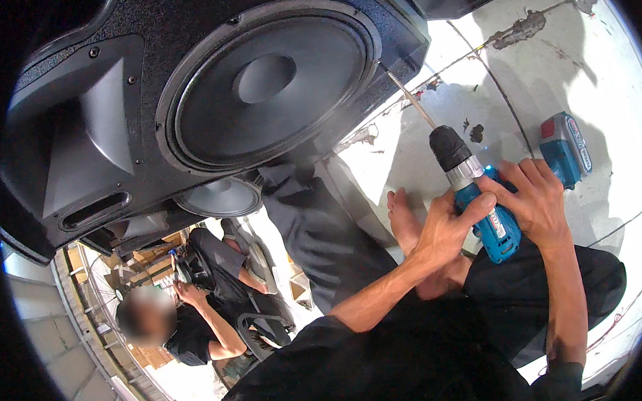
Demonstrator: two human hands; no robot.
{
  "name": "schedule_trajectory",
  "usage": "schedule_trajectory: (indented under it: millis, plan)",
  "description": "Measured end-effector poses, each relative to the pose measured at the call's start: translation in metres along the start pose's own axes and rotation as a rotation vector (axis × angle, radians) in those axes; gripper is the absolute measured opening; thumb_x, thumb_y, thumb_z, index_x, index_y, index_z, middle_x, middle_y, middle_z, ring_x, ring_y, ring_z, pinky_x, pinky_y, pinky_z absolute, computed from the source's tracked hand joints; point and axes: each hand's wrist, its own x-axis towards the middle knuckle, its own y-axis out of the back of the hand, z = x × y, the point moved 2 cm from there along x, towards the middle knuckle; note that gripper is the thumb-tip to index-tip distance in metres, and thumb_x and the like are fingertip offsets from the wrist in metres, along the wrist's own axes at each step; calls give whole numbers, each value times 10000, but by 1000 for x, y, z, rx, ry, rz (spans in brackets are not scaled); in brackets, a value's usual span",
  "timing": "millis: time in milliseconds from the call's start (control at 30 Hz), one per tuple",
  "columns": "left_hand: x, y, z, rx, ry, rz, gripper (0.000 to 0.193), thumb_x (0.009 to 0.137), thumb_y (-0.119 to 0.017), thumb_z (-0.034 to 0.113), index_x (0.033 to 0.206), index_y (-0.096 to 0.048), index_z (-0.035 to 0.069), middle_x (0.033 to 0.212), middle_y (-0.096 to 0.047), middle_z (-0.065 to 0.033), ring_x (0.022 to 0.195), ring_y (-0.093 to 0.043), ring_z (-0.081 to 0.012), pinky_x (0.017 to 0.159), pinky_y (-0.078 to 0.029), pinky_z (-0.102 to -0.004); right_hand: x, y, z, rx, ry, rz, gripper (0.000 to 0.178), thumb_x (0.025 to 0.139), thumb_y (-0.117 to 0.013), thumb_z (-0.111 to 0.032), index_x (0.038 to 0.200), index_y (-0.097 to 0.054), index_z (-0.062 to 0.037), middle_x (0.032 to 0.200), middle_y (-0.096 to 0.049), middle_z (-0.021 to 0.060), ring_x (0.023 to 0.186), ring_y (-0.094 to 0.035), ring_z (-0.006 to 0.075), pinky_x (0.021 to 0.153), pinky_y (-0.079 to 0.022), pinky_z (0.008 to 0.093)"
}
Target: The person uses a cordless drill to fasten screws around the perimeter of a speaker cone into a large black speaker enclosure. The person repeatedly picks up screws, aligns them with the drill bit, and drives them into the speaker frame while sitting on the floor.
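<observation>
My right hand [536,202] is wrapped round the handle of a teal and black cordless drill [495,225]. Its battery end [564,150] sticks out beyond my fingers. Across the drill's body lies my left hand [448,231], thumb pressed on the housing. From the black chuck [449,146] a long driver bit [410,100] runs up and left, its tip at the right edge of the round woofer [269,84]. Whether the tip sits on a screw is too small to tell. The woofer is set in a black speaker cabinet [148,25], beside a horn [81,132].
Below the cabinet another speaker cone [224,196] shows. A seated person [198,335] at the lower left holds a tool. My bare foot [408,222] rests on the pale, cracked floor [502,85]. Cardboard boxes [152,355] stand behind the person.
</observation>
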Motion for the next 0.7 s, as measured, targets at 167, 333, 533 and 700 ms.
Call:
schedule_trajectory:
  millis: [167,333,533,700]
  plan:
    - [1,-2,3,-29,-23,33,567,861,-677,485,1009,-612,-58,843,-615,-50,812,-539,-111,717,-442,-278,-1,1,2,-14,15,-18,385,733,-599,-180,1101,-613,-290,982,-600,1,790,-575,209,660,-455,354]
    - [-1,-1,2,33,59,-7,680,847,-658,538,1137,-572,-71,985,-637,-106,937,-576,-171,845,-441,-298,0,0,2,1,9,-13,427,741,-587,-169,1148,-586,-298,997,-596,6,794,-574,212,666,-455,356]
    - [1,36,11,422,-24,-48,359,940,-557,312,1099,-563,-10,931,-633,-68,861,-577,-141,786,-448,-276,-1,12,-7,-20,30,-51,386,731,-584,-157,1111,-600,-226,1010,-599,57,818,-589,242,690,-469,377]
    - [-8,113,-2,-115,-96,-7,251,912,-447,84,1147,-489,2,1001,-636,-134,913,-607,-213,840,-476,-340,-45,53,-37,-52,13,-105,346,679,-625,-90,1020,-599,-145,1011,-606,103,822,-597,281,678,-459,398]
